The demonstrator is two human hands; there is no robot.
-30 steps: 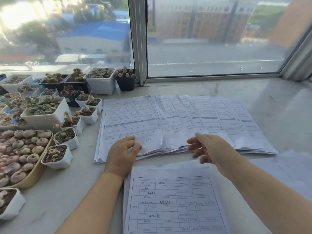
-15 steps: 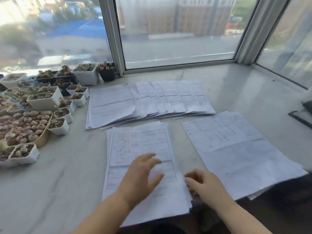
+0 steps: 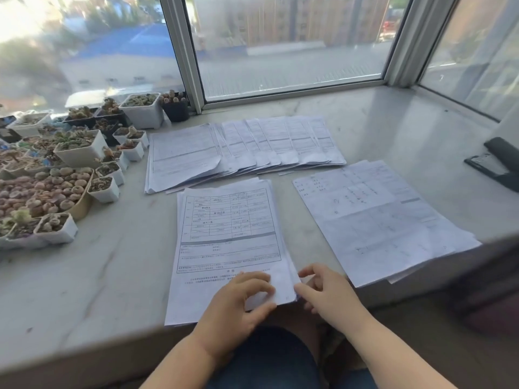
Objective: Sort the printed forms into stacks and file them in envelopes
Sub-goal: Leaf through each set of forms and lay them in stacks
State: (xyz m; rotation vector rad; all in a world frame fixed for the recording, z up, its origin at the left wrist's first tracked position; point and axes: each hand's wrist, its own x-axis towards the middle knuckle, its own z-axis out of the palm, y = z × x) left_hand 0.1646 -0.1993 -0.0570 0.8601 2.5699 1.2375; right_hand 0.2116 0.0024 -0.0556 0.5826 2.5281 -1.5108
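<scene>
A stack of printed forms (image 3: 227, 237) lies face up in front of me, its near end hanging over the sill edge. My left hand (image 3: 238, 301) rests on its near right corner, fingers curled and thumb under the top sheets. My right hand (image 3: 325, 293) touches the stack's right edge with its fingertips. A fanned row of forms (image 3: 241, 147) lies farther back. A third pile (image 3: 376, 217), face down, lies to the right. No envelope is in view.
Many small pots of succulents (image 3: 78, 147) crowd the left side of the marble sill (image 3: 92, 282). A black stapler-like object (image 3: 502, 164) sits at the far right. Window frames (image 3: 185, 51) close off the back.
Both hands left the fanned row and came back to the near stack. The left hand slid from the middle of the sheet to its near right corner, and the right hand closed in on the edge.
</scene>
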